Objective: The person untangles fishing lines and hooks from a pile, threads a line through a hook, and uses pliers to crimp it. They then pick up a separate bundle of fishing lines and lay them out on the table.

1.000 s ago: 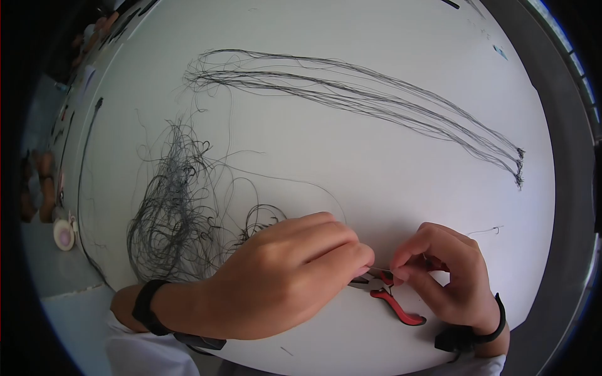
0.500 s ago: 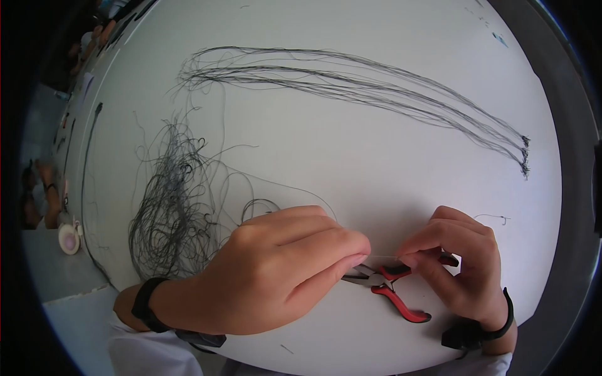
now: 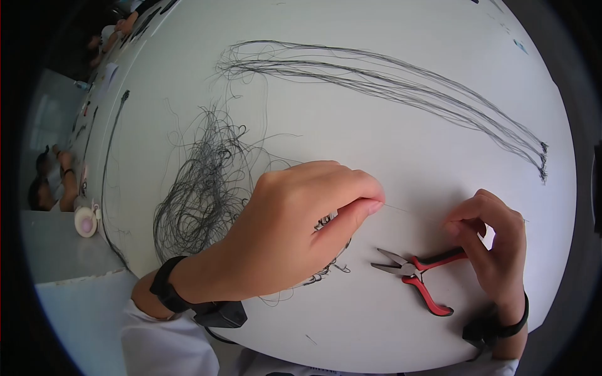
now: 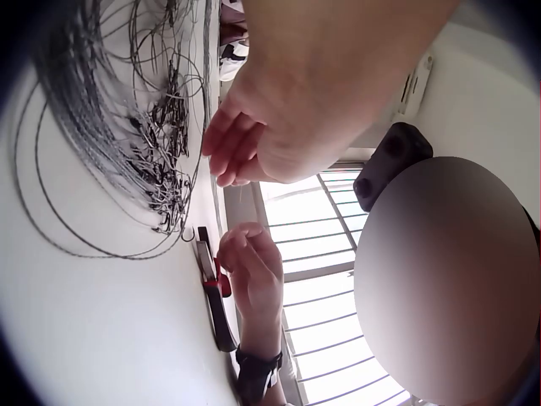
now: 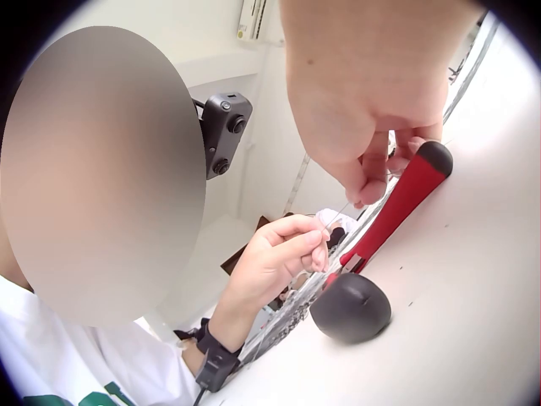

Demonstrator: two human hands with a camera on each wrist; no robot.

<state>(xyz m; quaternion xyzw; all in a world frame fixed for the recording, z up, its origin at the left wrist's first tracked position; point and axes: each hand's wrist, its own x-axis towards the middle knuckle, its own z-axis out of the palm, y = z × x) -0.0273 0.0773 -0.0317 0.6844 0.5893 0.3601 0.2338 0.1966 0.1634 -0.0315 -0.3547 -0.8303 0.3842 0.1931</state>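
Hair-fine grey thread (image 3: 395, 207) stretched btwn the two hands, up off the tabletop; we lose part of it in head view, but R-wrist view gives it running fingertip to fingertip. L hand (image 3: 298, 216), back uppermost: thumb + index tips closed tight on one end of thread. R hand (image 3: 505, 250): thumb + index brought tog. in a pinch, thread running up to them; other fingers bent.

Below, nearer R hand, we note small pliers w/ red-and-black handles and grey metal nose (image 3: 409, 269), lying flat, jaws parted, handles spread; one handle passes just by R hand.

Under/beside L hand: cluster of small dark metal hooks (image 4: 173, 165), best seen in L-wrist view. Adjoining, to its left, loose tangled heap of dark line (image 3: 194, 213). Farther up, long bundle of dark strands (image 3: 376, 78) runs across, knotted dark at R end.

All on smooth white tabletop (image 3: 351, 131). Toward L edge we log a thin dark cord (image 3: 111, 144) and a round white item w/ pinkish centre (image 3: 86, 222). Black strap on each wrist (image 3: 166, 285); white sleeves (image 3: 166, 344). Beyond, L-wrist view: bright barred window (image 4: 317, 228).
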